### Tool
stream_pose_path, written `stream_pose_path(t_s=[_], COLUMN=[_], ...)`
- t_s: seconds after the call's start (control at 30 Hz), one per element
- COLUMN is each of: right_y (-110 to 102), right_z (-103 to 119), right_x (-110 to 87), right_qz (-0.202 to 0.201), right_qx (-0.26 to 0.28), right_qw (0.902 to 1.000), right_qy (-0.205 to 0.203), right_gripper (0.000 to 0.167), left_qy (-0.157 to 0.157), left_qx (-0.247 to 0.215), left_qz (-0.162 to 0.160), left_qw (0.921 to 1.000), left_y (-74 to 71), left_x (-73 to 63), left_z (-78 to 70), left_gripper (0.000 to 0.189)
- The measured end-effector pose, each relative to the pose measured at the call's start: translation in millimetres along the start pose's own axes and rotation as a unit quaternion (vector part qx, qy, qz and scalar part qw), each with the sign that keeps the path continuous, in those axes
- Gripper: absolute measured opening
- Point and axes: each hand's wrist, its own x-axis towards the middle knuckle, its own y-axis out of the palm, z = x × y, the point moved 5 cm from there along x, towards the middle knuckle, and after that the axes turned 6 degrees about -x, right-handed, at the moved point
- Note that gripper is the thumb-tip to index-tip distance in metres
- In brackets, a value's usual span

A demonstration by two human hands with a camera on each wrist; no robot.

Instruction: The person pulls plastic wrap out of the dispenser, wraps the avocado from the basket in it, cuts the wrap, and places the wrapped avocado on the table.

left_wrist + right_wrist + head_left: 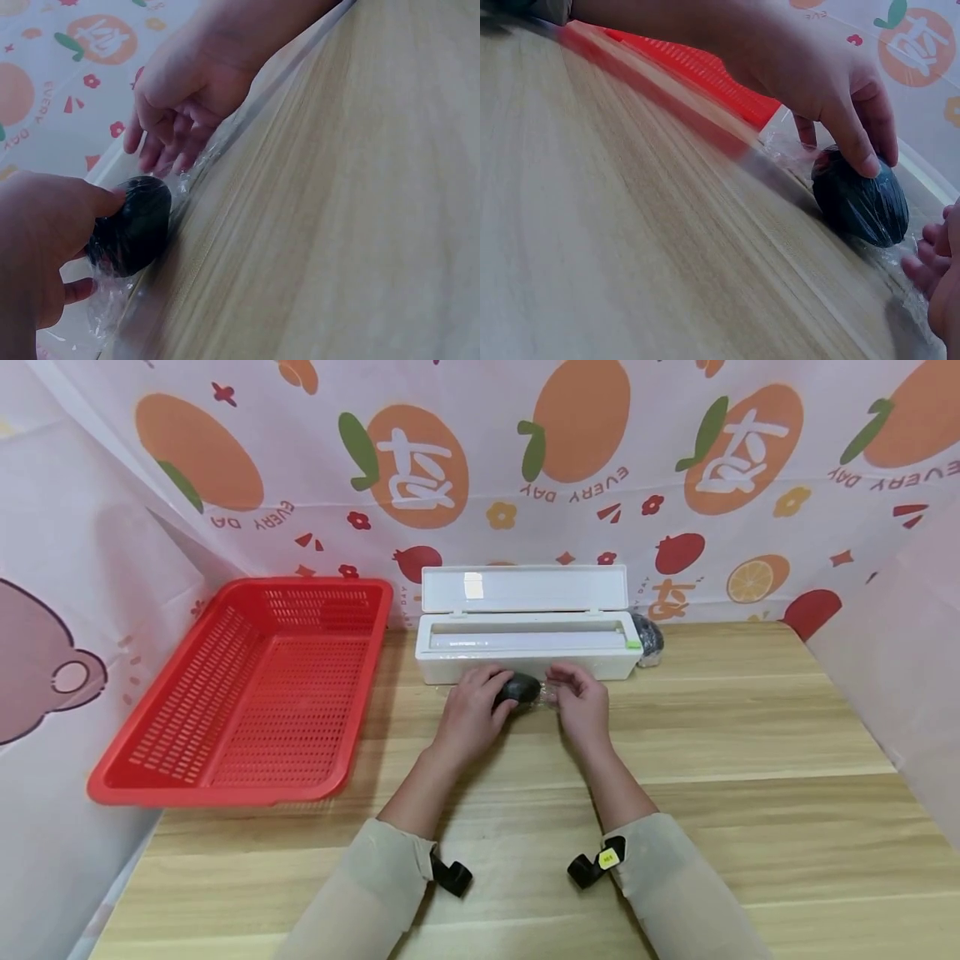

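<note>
A dark, smooth oval object (523, 688), wrapped in clear cling film (112, 304), lies on the table against the front of a white cling film box (525, 667). My left hand (468, 710) grips it from the left, thumb on the near side and fingers over the top. Past its right end, my right hand (585, 700) has its fingers loosely bent at the film. In the right wrist view, the oval object (861, 199) shows film creases across its surface, with my left hand (832, 90) above it.
The box's lid (525, 589) stands raised, with a film roll (525, 640) inside. A second dark film-wrapped object (648, 639) sits by the box's right end. To the left is a red plastic basket (348, 760). Behind everything hangs a fruit-print cloth (480, 543).
</note>
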Motion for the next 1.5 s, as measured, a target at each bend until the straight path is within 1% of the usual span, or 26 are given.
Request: stream_pose_path(t_s=[0.07, 0.13, 0.17, 0.2, 0.27, 0.33, 0.37, 0.5, 0.6, 0.67, 0.8, 0.9, 1.03, 1.17, 1.3, 1.4, 1.5], right_y=[-2.8, -3.6, -2.3, 0.0, 5.9, 10.5, 11.8, 11.4, 9.9, 10.2, 12.1, 13.7, 14.4, 14.4, 14.1, 13.8, 12.5], right_z=[2.8, 7.8, 9.5, 11.1, 11.5, 7.7, 5.2, -2.7, -4.5, -4.3, -3.2, -3.1, -3.5, -4.0, -4.9, -5.2, -4.7], right_x=[-3.7, -7.8, -9.7, -11.0, -11.3, -9.3, -7.7, -1.2, 1.5, 1.6, -1.7, -4.3, -4.8, -4.5, -5.1, -6.0, -7.1], right_qz=[-0.031, -0.048, -0.043, -0.028, 0.012, 0.046, 0.055, 0.051, 0.058, 0.069, 0.088, 0.092, 0.088, 0.089, 0.089, 0.085, 0.073], right_qx=[-0.039, -0.058, -0.060, -0.053, -0.034, -0.021, -0.019, -0.019, -0.040, -0.075, -0.147, -0.174, -0.185, -0.189, -0.188, -0.182, -0.172], right_qw=[0.9985, 0.9957, 0.9953, 0.9960, 0.9977, 0.9984, 0.9983, 0.9978, 0.9962, 0.9939, 0.9851, 0.9805, 0.9787, 0.9778, 0.9779, 0.9793, 0.9822], right_qy=[-0.025, -0.053, -0.062, -0.066, -0.057, -0.027, -0.011, 0.039, 0.050, 0.043, 0.015, -0.004, -0.019, -0.020, -0.020, -0.020, -0.021], right_gripper=[0.035, 0.034, 0.034, 0.034, 0.035, 0.036, 0.035, 0.035, 0.037, 0.037, 0.037, 0.037, 0.038, 0.040, 0.044, 0.045, 0.044], left_qy=[-0.002, -0.005, -0.008, -0.009, -0.012, -0.012, -0.011, -0.006, -0.004, -0.006, -0.011, -0.016, -0.019, -0.018, -0.027, -0.035, -0.037], left_qx=[-0.001, -0.003, -0.004, -0.003, -0.004, -0.006, -0.007, -0.007, -0.007, -0.008, -0.006, -0.007, -0.013, -0.026, -0.038, -0.040, -0.037], left_qz=[0.002, 0.004, 0.006, 0.006, 0.007, 0.006, 0.005, 0.003, 0.006, 0.008, 0.010, 0.012, 0.010, -0.008, -0.024, -0.025, -0.022], left_qw=[1.0000, 1.0000, 0.9999, 0.9999, 0.9999, 0.9999, 0.9999, 1.0000, 1.0000, 0.9999, 0.9999, 0.9998, 0.9997, 0.9995, 0.9986, 0.9983, 0.9984], left_y=[1.0, 1.8, 2.2, 2.5, 2.9, 2.9, 2.8, 2.6, 3.9, 4.6, 6.4, 8.3, 10.5, 10.5, 10.9, 11.4, 12.0], left_x=[-1.5, -2.4, -2.5, -2.6, -2.4, -2.0, -1.8, -1.1, 1.7, 2.7, 2.2, 0.4, -1.3, -1.2, -1.9, -3.4, -4.6], left_z=[1.3, 2.1, 2.5, 3.1, 3.7, 4.1, 4.1, 4.5, 3.7, 3.7, 4.9, 6.9, 10.0, 12.1, 14.2, 16.2, 17.8], left_gripper=[0.039, 0.039, 0.039, 0.038, 0.038, 0.038, 0.038, 0.038, 0.038, 0.038, 0.040, 0.044, 0.050, 0.053, 0.054, 0.054, 0.054])
